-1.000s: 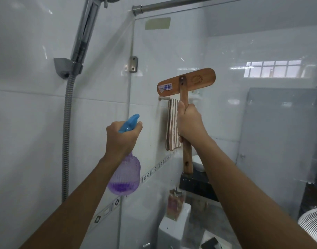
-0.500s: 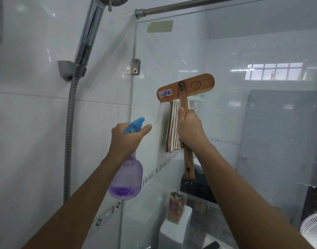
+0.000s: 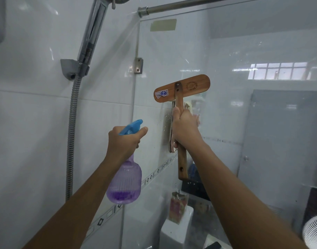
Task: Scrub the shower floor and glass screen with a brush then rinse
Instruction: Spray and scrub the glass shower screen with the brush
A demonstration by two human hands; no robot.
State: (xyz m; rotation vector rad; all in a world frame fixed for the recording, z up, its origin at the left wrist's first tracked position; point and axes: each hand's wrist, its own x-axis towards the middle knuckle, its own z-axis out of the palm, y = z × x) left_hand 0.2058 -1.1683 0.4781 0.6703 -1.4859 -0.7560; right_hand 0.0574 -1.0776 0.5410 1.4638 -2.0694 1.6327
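A wooden brush with a flat oval head and a long handle is held upright against the glass screen. My right hand grips its handle just below the head. My left hand grips a purple spray bottle with a blue trigger top, its nozzle aimed at the glass left of the brush. The forefinger lies straight along the trigger. Small droplets dot the glass beside the brush. The shower floor is out of view.
A chrome shower head on its wall bracket and a ribbed metal hose hang at the left on white tiles. A rod tops the screen. Behind the glass are a striped towel, a toilet cistern and a white fan.
Both hands and the brush have sunk a little in the view and shifted right. The towel behind the glass is now mostly hidden by my right hand.
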